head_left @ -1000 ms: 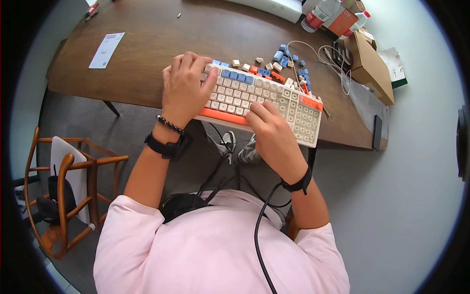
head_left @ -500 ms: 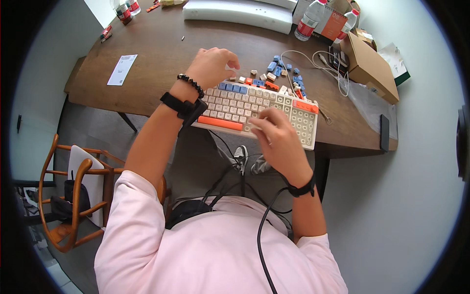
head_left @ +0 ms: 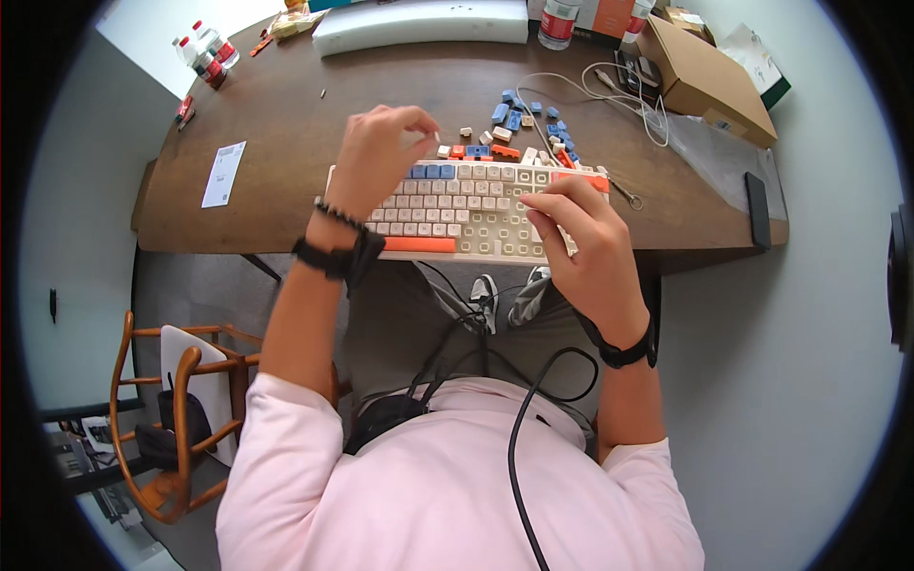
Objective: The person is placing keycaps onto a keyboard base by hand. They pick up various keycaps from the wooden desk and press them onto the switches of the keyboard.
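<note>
Brown wood-look counter (head_left: 286,205) is crowded mostly at far right. White foam block (head_left: 419,29) is set along the far side; to its right a red-labelled bottle (head_left: 559,24) is stood, then a cardboard box (head_left: 709,81). White cable (head_left: 604,79) is looped nr the box, partly around a black device (head_left: 640,74). Clear plastic (head_left: 714,171) is spread nr the right edge, w/ a black phone-like slab (head_left: 757,210) beside it. Paper slip (head_left: 224,174) is laid at left, two bottles (head_left: 208,68) at far left.

Kbd (head_left: 438,203) is placed at the counter's near edge, approx. mid; left part is capped, right part shown mostly as bare sockets. Loose keycaps (head_left: 500,113), blue, white & orange, are strewn just beyond it.

Left hand (head_left: 371,157) is held over kbd's left end, thumb & index curled toward each other; whether anything is pinched can't be told (blur). Right hand (head_left: 595,233) is held over the right end, thumb & fingertips close together; grip can't be told either.

Kbd's far left keys are hidden by left hand, much of the right block by right hand. Red-labelled bottle's top is cut off. Cable's run among the caps is hard to follow.
</note>
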Demonstrator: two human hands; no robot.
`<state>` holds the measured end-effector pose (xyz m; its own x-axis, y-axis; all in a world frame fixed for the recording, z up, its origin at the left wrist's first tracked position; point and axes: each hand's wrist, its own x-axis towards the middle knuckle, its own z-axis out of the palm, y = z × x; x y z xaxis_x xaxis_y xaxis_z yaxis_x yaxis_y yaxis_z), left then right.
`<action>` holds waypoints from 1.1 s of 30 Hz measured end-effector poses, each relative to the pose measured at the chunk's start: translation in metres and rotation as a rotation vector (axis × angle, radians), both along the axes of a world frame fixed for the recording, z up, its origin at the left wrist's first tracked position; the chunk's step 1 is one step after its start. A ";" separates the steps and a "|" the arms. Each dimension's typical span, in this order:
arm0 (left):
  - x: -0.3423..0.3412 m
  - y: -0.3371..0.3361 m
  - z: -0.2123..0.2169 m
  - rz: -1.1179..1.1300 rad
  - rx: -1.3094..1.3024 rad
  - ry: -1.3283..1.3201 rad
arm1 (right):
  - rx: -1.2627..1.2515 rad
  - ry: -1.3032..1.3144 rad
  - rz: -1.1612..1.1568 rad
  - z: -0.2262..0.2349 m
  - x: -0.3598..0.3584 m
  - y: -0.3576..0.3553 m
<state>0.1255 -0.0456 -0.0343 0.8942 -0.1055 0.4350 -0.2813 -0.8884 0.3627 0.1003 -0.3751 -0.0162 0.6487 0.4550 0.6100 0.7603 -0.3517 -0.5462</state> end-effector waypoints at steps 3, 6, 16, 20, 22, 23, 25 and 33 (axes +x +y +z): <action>-0.039 -0.034 0.009 -0.184 -0.261 -0.017 | 0.019 0.057 -0.015 -0.009 0.000 0.007; -0.073 -0.051 -0.001 -0.263 -0.103 -0.046 | 0.027 0.090 -0.007 -0.023 -0.001 0.018; -0.083 -0.056 -0.025 -0.293 -0.021 -0.130 | -0.047 0.114 0.067 -0.043 -0.002 0.028; -0.083 -0.053 -0.025 -0.285 -0.011 -0.129 | -0.047 0.149 0.069 -0.042 0.000 0.026; -0.084 -0.053 -0.025 -0.291 -0.031 -0.155 | -0.040 0.157 0.057 -0.038 -0.001 0.028; -0.084 -0.053 -0.025 -0.280 -0.036 -0.162 | -0.047 0.152 0.067 -0.037 -0.001 0.029; -0.086 -0.056 -0.026 -0.266 -0.033 -0.150 | -0.057 0.172 0.053 -0.037 -0.001 0.030; -0.091 -0.058 -0.020 -0.285 -0.046 -0.060 | -0.126 0.136 0.073 -0.014 0.006 0.034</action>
